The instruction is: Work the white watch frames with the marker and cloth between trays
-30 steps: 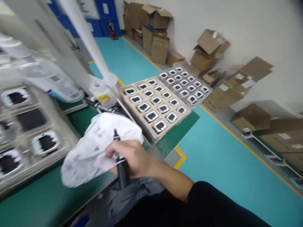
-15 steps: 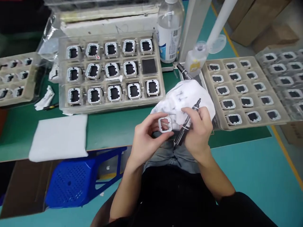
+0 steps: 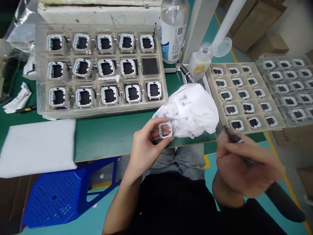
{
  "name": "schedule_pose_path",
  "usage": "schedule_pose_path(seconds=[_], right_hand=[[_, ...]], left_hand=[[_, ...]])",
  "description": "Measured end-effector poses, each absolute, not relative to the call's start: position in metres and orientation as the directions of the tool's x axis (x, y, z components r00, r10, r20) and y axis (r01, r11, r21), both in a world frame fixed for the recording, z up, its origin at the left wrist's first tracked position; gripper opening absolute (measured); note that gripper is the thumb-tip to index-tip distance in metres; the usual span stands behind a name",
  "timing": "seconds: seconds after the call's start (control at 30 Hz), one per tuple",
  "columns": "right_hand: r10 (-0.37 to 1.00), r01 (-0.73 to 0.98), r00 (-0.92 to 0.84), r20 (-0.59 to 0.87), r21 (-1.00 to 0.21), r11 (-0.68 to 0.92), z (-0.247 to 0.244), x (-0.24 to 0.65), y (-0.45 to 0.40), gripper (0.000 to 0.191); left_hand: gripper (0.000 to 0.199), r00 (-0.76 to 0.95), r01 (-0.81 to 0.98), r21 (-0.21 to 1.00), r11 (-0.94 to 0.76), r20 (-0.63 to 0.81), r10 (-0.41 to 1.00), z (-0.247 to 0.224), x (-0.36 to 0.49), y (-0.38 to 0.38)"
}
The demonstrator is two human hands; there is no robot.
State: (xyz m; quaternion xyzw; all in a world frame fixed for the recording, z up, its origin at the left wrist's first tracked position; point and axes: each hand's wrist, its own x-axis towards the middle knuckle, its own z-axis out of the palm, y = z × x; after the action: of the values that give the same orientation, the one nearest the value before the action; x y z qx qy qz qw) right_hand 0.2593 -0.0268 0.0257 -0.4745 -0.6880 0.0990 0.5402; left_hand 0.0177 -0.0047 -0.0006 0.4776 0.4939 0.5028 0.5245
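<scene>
A small white square watch case (image 3: 165, 130) with rounded corners is pinched between the thumb and fingers of my left hand (image 3: 146, 143), just in front of the crumpled white cloth (image 3: 193, 107). Dark ink smudges mark that cloth. To the right of the table's front edge, my right hand (image 3: 246, 163) is raised close to the camera and smeared by motion. Its fingers are closed around a black marker pen (image 3: 233, 137), whose thin end points up and left. Another black marker (image 3: 187, 74) lies behind the cloth.
A plastic tray (image 3: 101, 109) of similar cases has one bare pocket. More trays (image 3: 244, 94) of cases lie to the right. A pump bottle (image 3: 172, 39) and a small open-capped bottle (image 3: 200, 62) stand behind. White foam (image 3: 39, 147) overhangs the front edge above a blue stool (image 3: 52, 199).
My right hand has swung right and up toward the camera with the marker, away from the watch case. My left hand still holds the case. The view has shifted slightly.
</scene>
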Motion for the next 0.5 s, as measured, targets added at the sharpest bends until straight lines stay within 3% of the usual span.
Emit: schedule_pose_path(seconds=[0.03,0.07,0.13,0.23,0.33,0.5], right_hand=[[0.750,0.481,-0.018,0.661,-0.652,0.586,0.029,0.248,-0.026,0.044],[0.742,0.367,-0.002,0.670,-0.690,0.624,0.031,0.235,-0.024,0.034],[0.729,0.182,0.221,0.648,-0.761,0.622,0.033,0.209,-0.016,0.031],[0.777,0.003,0.164,0.608,-0.788,0.616,0.024,0.185,0.002,0.015],[0.803,-0.047,0.059,0.593,-0.802,0.596,0.008,0.181,0.016,0.013],[0.775,0.042,0.071,0.628,-0.778,0.627,-0.007,0.184,0.021,0.012]], left_hand=[[0.048,0.001,-0.057,0.998,0.035,-0.035,0.999,-0.001,0.017,-0.005],[0.048,-0.005,-0.060,0.998,0.034,-0.034,0.999,0.000,0.018,-0.005],[0.048,-0.019,-0.083,0.996,0.035,-0.037,0.999,0.001,0.018,-0.004],[0.050,-0.038,-0.136,0.990,0.039,-0.044,0.998,0.004,0.020,-0.003],[0.052,-0.055,-0.157,0.987,0.032,-0.041,0.998,0.005,0.022,-0.003],[0.049,-0.092,-0.119,0.993,0.029,-0.040,0.995,0.002,0.025,-0.003]])
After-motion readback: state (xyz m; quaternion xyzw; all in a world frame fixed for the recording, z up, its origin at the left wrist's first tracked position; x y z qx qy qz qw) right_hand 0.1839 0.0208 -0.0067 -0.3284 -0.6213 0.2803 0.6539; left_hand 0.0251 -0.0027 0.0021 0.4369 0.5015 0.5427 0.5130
